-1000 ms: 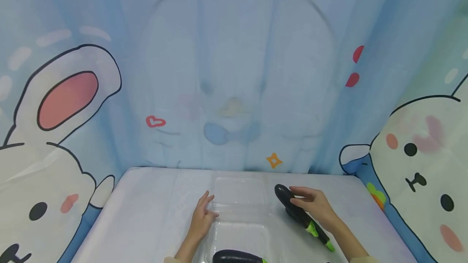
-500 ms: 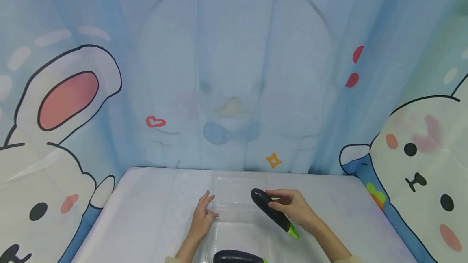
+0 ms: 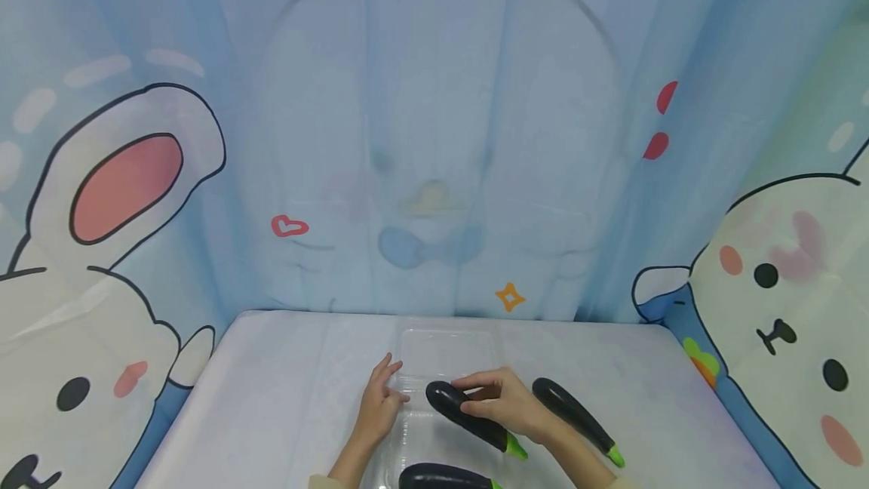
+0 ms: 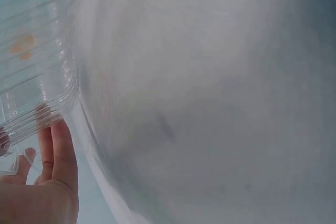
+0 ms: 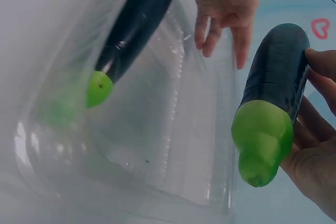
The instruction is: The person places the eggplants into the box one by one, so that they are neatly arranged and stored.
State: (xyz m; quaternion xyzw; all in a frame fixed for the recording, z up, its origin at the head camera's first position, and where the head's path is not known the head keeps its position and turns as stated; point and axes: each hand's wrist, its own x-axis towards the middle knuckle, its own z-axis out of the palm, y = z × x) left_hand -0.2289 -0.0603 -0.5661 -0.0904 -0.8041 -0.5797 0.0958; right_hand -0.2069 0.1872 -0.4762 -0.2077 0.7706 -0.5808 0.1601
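Observation:
My right hand (image 3: 509, 402) pinches a dark toy eggplant (image 3: 468, 417) with a green stem, thumb on one side and fingers on the other. The eggplant hangs tilted over the near half of an open clear plastic clamshell box (image 3: 421, 440). Another eggplant (image 5: 139, 22) lies inside that box, at the bottom edge of the head view. My left hand (image 3: 378, 402) touches the left side of the box near its fold with fairly straight fingers. In the left wrist view, the fingers (image 4: 64, 153) lie against the ridged clear plastic.
To the right of the box, a third eggplant (image 3: 573, 413) lies slantwise on the white tabletop (image 3: 292, 391). The box's raised or unfolded lid (image 3: 444, 353) extends toward the back. A blue cartoon curtain (image 3: 434, 134) hangs behind the table.
The right hand has lifted one eggplant off the pair on the right and carried it left, over the box. The other stays on the table. The left hand is nearly still.

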